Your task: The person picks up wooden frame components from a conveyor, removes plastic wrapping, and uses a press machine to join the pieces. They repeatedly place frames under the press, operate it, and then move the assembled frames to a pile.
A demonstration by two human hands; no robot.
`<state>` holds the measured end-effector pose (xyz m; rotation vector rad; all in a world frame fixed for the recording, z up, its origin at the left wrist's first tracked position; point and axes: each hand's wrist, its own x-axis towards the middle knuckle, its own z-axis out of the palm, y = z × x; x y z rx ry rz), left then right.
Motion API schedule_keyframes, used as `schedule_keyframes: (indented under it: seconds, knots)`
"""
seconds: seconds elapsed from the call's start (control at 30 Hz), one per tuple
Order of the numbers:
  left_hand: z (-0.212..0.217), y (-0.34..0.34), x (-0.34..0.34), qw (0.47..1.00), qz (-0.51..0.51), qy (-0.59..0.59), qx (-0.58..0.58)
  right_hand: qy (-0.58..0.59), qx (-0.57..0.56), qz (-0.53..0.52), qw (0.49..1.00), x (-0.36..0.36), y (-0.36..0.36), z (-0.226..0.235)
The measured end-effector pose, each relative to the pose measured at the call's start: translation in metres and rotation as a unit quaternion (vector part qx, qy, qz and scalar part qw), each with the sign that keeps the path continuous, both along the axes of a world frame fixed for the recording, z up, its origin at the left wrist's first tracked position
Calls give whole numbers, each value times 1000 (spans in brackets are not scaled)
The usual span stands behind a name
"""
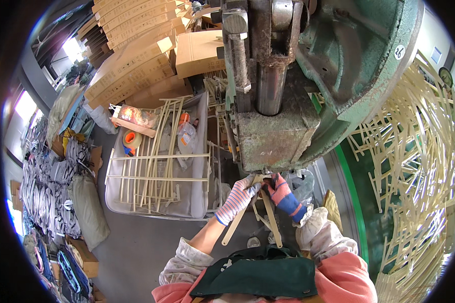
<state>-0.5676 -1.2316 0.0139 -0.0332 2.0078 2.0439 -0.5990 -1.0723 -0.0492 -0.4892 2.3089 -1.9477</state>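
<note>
My left hand (240, 197), in a striped knit glove, grips a cream plastic strip piece (236, 222) that slants down to the left. My right hand (283, 194), in a red and blue glove, pinches the top of a second cream strip (271, 214) hanging downward. Both hands hold the pieces up under the square green ram block (275, 139) of a big green press machine (359, 60). The spot where the strips meet the block is partly hidden by my fingers.
A grey tray (199, 166) with several cream frame strips, an orange tape roll (132, 139) and bottles stands to the left. Cardboard boxes (136, 55) are stacked behind it. A large heap of cream strips (419, 166) lies to the right. Bundles line the far left floor.
</note>
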Motion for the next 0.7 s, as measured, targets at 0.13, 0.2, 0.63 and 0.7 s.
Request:
schedule_keyframes:
  seconds: [0.13,0.2,0.63,0.7]
  knots:
    - [-11,0,-5,996,17,80,40,-124,-67,44,989,7,6,3]
    - [-14,-4,-6,997,-27,-69,11,-108,-27,41,993,6,10,2]
    - [-1,-58,78,993,-4,-113,19,-195,132,-19,972,50,66,47]
    - [9,-70,69,995,-32,-95,21,-242,41,58,968,34,82,54]
